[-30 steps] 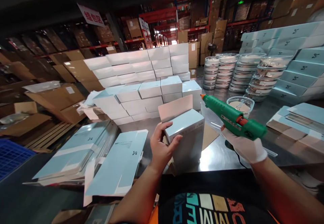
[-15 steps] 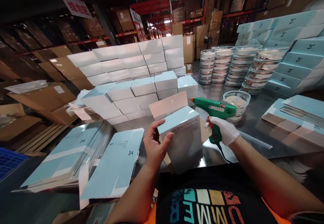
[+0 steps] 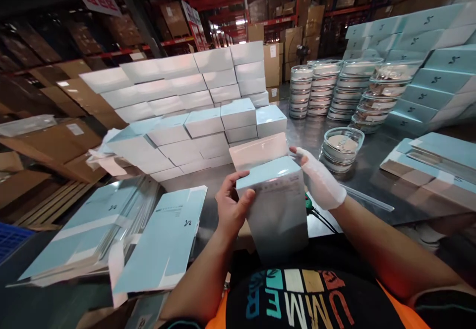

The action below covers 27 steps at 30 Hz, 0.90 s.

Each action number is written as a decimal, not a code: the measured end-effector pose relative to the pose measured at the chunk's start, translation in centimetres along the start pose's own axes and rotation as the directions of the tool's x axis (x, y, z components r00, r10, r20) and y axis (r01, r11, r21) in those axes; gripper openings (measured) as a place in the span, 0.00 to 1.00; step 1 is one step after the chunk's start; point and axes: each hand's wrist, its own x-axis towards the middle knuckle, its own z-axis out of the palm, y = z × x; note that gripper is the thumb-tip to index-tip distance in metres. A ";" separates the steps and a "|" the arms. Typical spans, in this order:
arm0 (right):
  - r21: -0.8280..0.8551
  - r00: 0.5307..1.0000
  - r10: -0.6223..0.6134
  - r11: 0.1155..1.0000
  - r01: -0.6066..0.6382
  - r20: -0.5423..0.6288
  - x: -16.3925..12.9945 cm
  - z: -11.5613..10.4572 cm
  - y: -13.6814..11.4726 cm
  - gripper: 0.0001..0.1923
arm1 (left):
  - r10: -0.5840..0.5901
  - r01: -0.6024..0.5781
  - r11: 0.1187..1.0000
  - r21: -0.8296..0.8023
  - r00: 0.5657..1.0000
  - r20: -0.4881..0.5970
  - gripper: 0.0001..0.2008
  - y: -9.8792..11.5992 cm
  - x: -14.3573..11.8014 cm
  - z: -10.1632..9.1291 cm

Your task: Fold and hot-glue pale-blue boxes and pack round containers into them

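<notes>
A pale blue carton (image 3: 277,205) stands upright at the near edge of the steel table (image 3: 357,205), its top flap open and tilted away from me. My left hand (image 3: 231,205) grips the carton's left top corner, thumb on the blue top panel. My right hand (image 3: 318,182), in a white glove, rests against the carton's right top edge by the open flap, fingers apart. Only a bit of the green glue gun (image 3: 308,201) and its black cord show behind the carton, lying on the table.
Flat unfolded blue cartons (image 3: 163,242) lie at the left. Finished white and blue boxes (image 3: 193,115) are stacked behind. Stacks of clear lidded round containers (image 3: 327,93) stand at the back right, one container (image 3: 340,148) nearer. More blue boxes (image 3: 435,81) fill the right side.
My right hand put the green glue gun down on the table behind the carton and moved up to the carton's right top edge. My left hand kept its grip.
</notes>
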 end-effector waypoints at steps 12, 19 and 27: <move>0.021 0.957 -0.139 0.990 0.138 0.253 -1.8 -2.3 0.7 0.40 | 0.333 -0.325 0.938 -0.121 0.941 0.061 0.20 -1.6 0.1 1.1; -0.041 0.868 -0.327 0.929 0.368 0.373 -2.6 -2.8 1.1 0.15 | 0.454 -0.442 0.889 -0.120 0.814 0.362 0.11 -1.3 1.8 -0.1; -0.040 0.830 -0.426 0.882 0.470 0.361 -2.6 -2.4 0.8 0.11 | 0.477 -0.483 0.871 -0.091 0.785 0.395 0.09 -0.6 1.8 -0.9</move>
